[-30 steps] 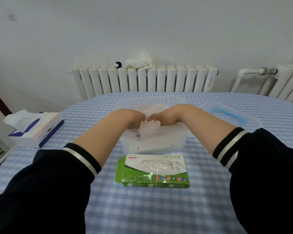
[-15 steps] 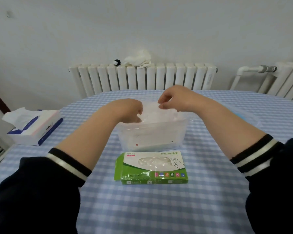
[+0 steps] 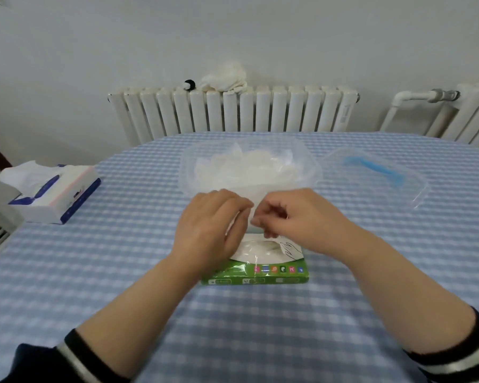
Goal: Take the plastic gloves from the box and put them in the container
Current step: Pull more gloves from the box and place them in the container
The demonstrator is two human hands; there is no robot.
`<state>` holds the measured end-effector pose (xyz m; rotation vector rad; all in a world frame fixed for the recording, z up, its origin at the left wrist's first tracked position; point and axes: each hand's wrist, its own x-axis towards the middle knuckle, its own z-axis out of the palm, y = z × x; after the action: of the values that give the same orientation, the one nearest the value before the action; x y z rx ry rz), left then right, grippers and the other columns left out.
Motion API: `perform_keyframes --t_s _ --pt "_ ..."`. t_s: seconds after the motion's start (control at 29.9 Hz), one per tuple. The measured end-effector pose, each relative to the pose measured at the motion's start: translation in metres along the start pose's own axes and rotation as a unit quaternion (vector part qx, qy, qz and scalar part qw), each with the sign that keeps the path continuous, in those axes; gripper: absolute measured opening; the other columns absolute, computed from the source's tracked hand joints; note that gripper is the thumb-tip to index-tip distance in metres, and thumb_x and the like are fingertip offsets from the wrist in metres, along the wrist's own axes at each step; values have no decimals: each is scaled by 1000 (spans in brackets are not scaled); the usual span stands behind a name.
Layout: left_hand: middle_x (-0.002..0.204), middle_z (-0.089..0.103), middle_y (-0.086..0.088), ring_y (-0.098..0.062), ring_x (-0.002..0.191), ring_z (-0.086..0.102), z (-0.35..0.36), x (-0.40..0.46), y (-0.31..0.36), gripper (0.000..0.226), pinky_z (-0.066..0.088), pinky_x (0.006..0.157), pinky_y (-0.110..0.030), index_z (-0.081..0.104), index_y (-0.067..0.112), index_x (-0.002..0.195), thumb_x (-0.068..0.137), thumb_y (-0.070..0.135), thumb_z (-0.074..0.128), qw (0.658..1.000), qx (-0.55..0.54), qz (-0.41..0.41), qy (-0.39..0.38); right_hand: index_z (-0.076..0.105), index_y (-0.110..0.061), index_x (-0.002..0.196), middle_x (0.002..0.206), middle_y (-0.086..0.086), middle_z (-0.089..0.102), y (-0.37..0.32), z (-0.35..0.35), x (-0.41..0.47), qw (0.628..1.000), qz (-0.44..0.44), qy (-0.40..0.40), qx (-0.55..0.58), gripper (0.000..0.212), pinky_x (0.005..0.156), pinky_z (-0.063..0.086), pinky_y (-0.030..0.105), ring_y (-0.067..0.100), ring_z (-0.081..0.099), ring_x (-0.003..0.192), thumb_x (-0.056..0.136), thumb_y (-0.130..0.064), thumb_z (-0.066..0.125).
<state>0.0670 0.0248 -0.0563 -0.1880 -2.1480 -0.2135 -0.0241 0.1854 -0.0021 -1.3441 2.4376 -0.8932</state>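
A white wall and a radiator (image 3: pixel 233 111) stand behind your bench (image 3: pixel 122 272), which wears a blue checked cloth. The box (image 3: pixel 260 269) of gloves lies right in front of you, its long axis running left to right, its opening facing up. Beyond it, touching or just behind its far edge, sits the container (image 3: pixel 307 164), already piled with gloves (image 3: pixel 246 167). The lid (image 3: pixel 376 175) lies to the container's right, and a tissue pack (image 3: pixel 53 192) sits well off to the left.

Both your hands hover over the far part of the box, between it and the container. Your left hand (image 3: pixel 210 228) comes in palm down, its fingers (image 3: pixel 238 208) bent toward the opening; your right hand (image 3: pixel 296 217) meets it from the other side with fingers (image 3: pixel 263 223) curled. Something thin and pale shows between them, probably a glove edge, but the blur hides whether either hand actually pinches it. I cannot tell.

The opening lies directly under your fingertips, and both hands are about equally near. I judge the pull should go upward, then forward over the container's near wall.
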Motion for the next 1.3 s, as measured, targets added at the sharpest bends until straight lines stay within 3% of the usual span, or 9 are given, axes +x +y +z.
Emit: perform_keyframes --t_s 0.1,0.2,0.4,0.67,0.83,0.87,1.0,1.2,1.3 --pt "102 67 -2 -18 91 60 6 -17 12 23 47 74 -27 68 9 103 93 21 51 998 -22 -33 -49 64 -30 104 99 -11 68 7 19 1 986 6 -17 -168 18 71 40 27 10 60 93 94 -42 54" --pt "111 64 7 -15 96 61 11 -34 15 38 51 72 -28 60 18 117 93 45 46 979 -5 -125 -161 59 -26 119 114 -6 62 15 32 4 977 25 -49 -206 28 76 41 28 15 58 104 95 -39 55" --pt "118 63 11 -14 104 59 16 -41 15 54 43 84 -29 51 27 128 88 63 48 951 16 -173 -255 55 -26 113 110 -6 52 26 47 6 974 10 -18 -228 25 78 46 33 15 48 106 89 -31 59" --pt "127 57 15 -11 114 54 14 -36 14 67 42 91 -29 36 33 138 83 68 51 936 -14 -211 -281 56 -14 105 95 1 63 32 46 8 938 -102 18 -332 25 61 33 31 25 60 82 100 -33 40" --pt "128 58 14 -12 114 55 15 -37 15 67 42 90 -29 35 33 137 82 67 53 933 -10 -221 -283 63 -18 76 58 -8 59 34 46 4 940 -155 115 -282 30 40 18 20 14 53 43 91 -38 46" --pt "127 59 13 -13 112 56 15 -37 14 67 43 88 -30 34 34 136 81 69 51 933 -11 -220 -285 62 -19 77 59 -10 59 32 47 3 947 -157 128 -249 30 39 16 17 11 52 43 91 -39 45" --pt "121 61 9 -16 107 58 13 -35 13 74 39 74 -29 30 34 137 77 72 49 923 -19 -242 -298 57 -23 88 70 -12 61 26 41 0 982 -104 139 -77 17 54 40 23 8 54 58 96 -36 48" --pt "124 59 9 -18 108 57 12 -30 17 80 34 72 -28 25 31 139 77 71 56 919 -9 -234 -317 50 -25 87 73 -16 56 19 33 -2 968 -95 219 81 12 59 41 15 4 53 67 98 -22 49" --pt "126 58 9 -18 110 56 11 -31 17 84 36 74 -28 23 33 139 74 73 58 916 -16 -248 -315 49 -19 87 76 -7 56 16 21 -1 945 -88 288 129 13 62 40 13 5 51 68 100 -17 47"
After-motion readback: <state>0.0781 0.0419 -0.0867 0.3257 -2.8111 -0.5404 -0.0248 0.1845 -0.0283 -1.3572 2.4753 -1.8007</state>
